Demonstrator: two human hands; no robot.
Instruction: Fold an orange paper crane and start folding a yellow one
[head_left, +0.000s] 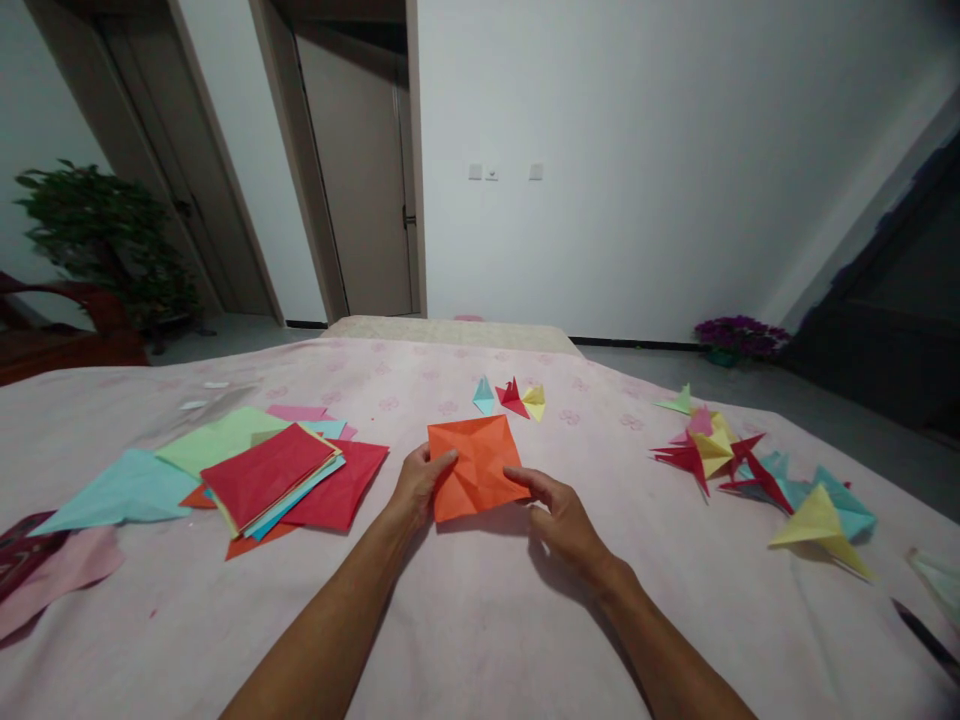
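A square of orange origami paper is held up in front of me, with crease lines crossing its middle. My left hand grips its left edge, thumb on top and fingers behind. At the lower right edge, my right hand pinches the paper between thumb and index finger. Just beyond the sheet stand three small folded paper pieces: a light blue one, a red crane and a yellow one.
Left lies a pile of coloured paper with a red stack on top, beside a light blue sheet. Several folded paper cranes are heaped at right, near a yellow one. A dark pointed object lies at the right edge. Pink cloth covers the surface.
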